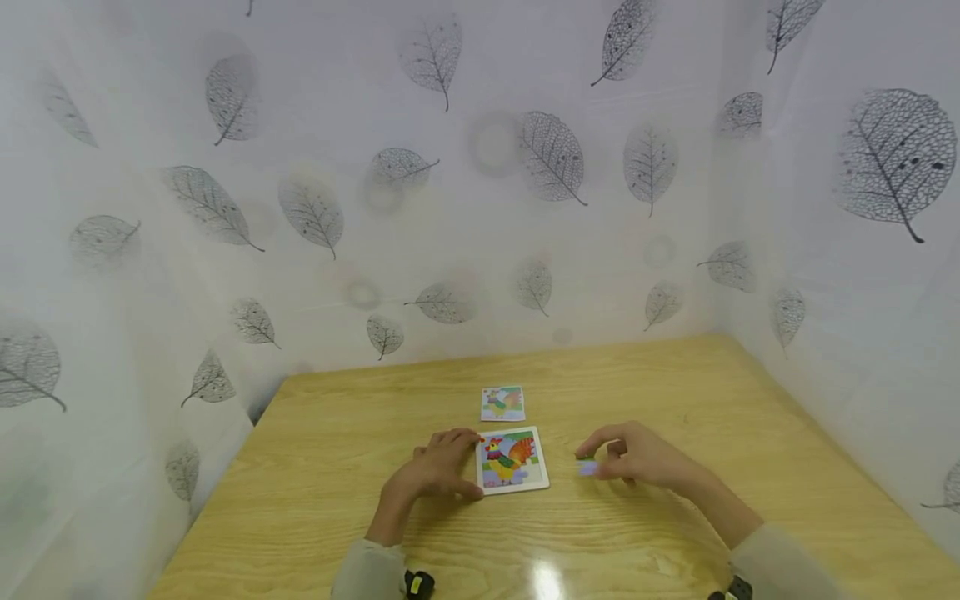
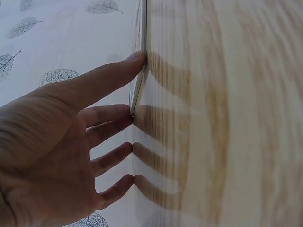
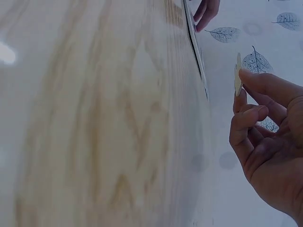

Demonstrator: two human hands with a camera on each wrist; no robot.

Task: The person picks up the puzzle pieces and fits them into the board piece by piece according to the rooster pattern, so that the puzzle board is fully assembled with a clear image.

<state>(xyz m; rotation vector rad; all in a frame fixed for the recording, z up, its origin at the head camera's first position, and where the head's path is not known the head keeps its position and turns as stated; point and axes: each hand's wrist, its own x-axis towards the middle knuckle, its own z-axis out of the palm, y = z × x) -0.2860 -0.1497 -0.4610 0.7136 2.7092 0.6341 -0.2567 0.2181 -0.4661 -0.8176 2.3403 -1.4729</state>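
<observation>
A square jigsaw puzzle (image 1: 510, 458) of a colourful rooster lies in a white frame on the table, with a pale gap at its lower right. My left hand (image 1: 433, 468) rests at the frame's left side, thumb by the near corner and fingers by the far one. In the left wrist view the thumb (image 2: 106, 78) touches the frame's edge, and fingertips meet the tabletop. To the right of the frame, my right hand (image 1: 645, 457) pinches a puzzle piece (image 1: 587, 467), lilac with some green. The right wrist view shows this thin piece (image 3: 238, 75) edge-on, raised between thumb and fingers.
Behind the frame lies a small picture card (image 1: 502, 403) with the same rooster in paler colours. The wooden table (image 1: 337, 433) is bordered by white leaf-print sheeting (image 1: 480, 208) at the back and sides.
</observation>
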